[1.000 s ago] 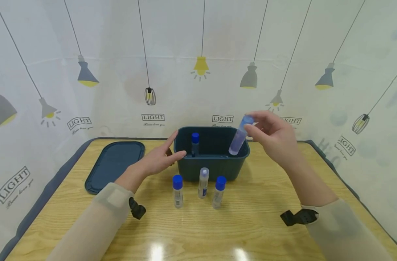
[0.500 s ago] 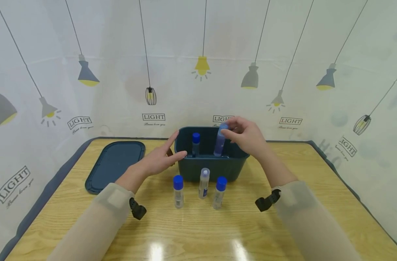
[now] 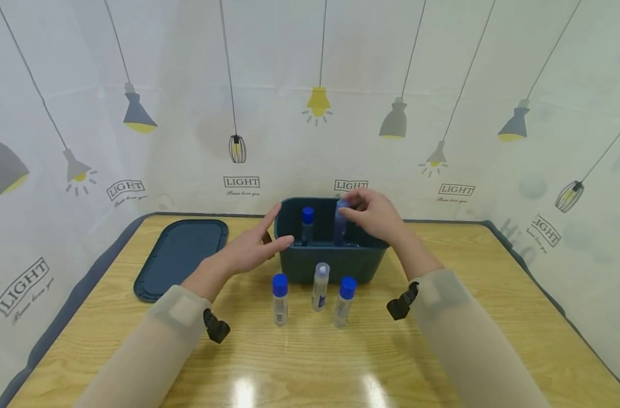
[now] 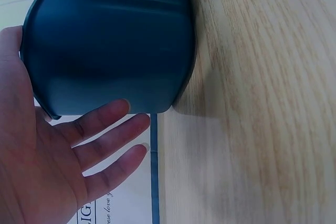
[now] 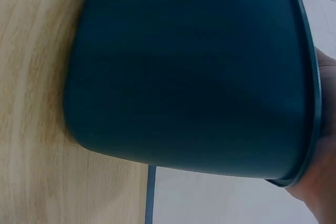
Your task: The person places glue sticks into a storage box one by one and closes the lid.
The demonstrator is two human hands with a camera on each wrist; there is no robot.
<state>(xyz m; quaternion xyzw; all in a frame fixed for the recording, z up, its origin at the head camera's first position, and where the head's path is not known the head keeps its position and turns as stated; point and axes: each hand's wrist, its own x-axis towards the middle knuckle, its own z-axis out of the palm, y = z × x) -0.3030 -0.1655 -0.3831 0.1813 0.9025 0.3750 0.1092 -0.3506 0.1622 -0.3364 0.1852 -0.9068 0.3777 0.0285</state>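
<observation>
My left hand point(image 3: 246, 252) rests at the left end of a dark teal plastic bin point(image 3: 332, 265), thumb and index finger along its rim. In the left wrist view that hand's other fingers point(image 4: 113, 137) are stretched out beside the bin wall. Over the bin, my right hand point(image 3: 375, 215) pinches the pale blue top of a purple-tinted tube point(image 3: 339, 231), whose lower part is down inside. A blue-capped tube point(image 3: 307, 226) stands inside, further left. The right wrist view has the bin wall point(image 5: 194, 77) covering most of that hand.
In front of the bin stand two clear tubes with blue caps, a left tube point(image 3: 280, 303) and a right tube point(image 3: 343, 305). Between them is a tube with a translucent top point(image 3: 320, 288). A dark teal lid point(image 3: 182, 258) lies flat at the table's left.
My right hand has carried the purple tube leftward from the bin's right end and lowered it deeper inside. The left hand keeps its place at the rim.
</observation>
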